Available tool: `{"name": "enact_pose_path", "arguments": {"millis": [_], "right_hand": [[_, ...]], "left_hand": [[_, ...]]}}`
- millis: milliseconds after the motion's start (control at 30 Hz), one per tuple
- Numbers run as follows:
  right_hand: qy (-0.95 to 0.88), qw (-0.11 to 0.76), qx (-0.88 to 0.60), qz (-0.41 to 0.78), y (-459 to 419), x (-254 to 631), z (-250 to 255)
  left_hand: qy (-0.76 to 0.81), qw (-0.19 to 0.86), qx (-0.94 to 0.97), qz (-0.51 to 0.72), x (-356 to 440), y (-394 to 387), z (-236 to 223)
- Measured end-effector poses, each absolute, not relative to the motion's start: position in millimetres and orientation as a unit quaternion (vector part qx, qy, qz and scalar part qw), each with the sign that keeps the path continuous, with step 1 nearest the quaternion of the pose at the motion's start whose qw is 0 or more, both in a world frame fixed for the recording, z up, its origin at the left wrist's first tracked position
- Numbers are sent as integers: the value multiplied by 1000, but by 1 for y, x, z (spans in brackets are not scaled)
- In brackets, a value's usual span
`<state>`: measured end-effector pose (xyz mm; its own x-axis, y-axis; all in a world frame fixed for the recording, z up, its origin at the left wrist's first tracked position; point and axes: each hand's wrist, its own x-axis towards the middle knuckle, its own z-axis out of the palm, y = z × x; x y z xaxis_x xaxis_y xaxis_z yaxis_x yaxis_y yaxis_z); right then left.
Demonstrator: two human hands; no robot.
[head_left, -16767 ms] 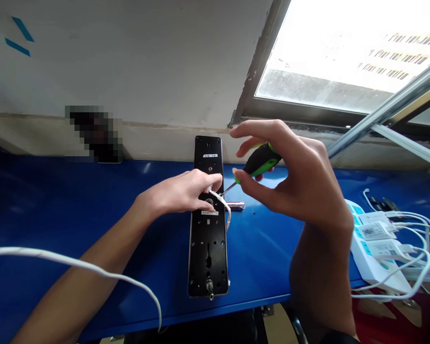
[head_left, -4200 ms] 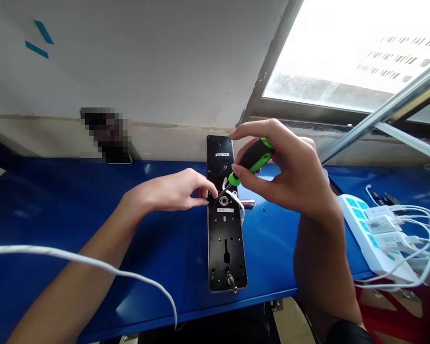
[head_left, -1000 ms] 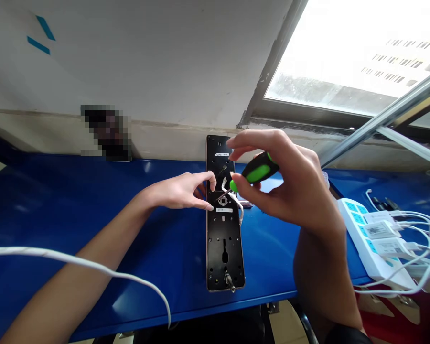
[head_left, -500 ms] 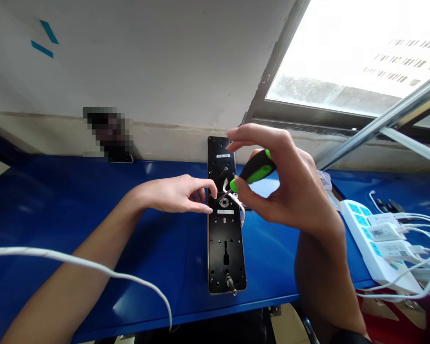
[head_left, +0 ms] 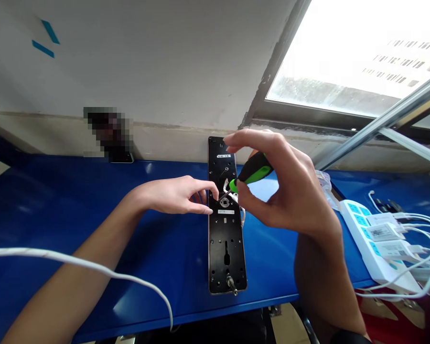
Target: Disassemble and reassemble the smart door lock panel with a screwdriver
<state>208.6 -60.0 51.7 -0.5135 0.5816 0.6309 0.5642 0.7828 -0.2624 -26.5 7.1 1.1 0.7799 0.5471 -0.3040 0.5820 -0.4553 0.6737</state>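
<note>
The right hand (head_left: 277, 191) clenches a green-handled screwdriver (head_left: 254, 173), its shaft slanting left onto the black lock backplate (head_left: 226, 253), which lies lengthwise away from the person; the open left hand (head_left: 175, 196) reaches its near edge.

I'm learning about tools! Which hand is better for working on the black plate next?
Probably the right hand: it holds the green-and-black screwdriver, with its tip at the black plate. The left hand holds no tool.
</note>
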Motion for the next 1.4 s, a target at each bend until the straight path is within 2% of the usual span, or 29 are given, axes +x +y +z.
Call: {"name": "enact_pose_path", "arguments": {"millis": [200,433,667,900,1167,1400], "right_hand": [[-860,393,-323,-31,-54,210,49],[-853,382,-355,28,-61,210,52],[-857,385,-342,-7,-57,211,51],[-863,376,-337,24,-61,209,53],[-859,390,-330,20,-59,209,51],[-861,390,-327,-2,-56,212,50]], "left_hand": [[326,405,854,-11,-25,7,0],[319,408,856,2,-26,8,-3],[325,410,852,7,-26,8,-3],[316,400,860,18,-26,7,-1],[339,358,841,222,-17,2,6],[359,346,759,418,1,-2,-9]]}}
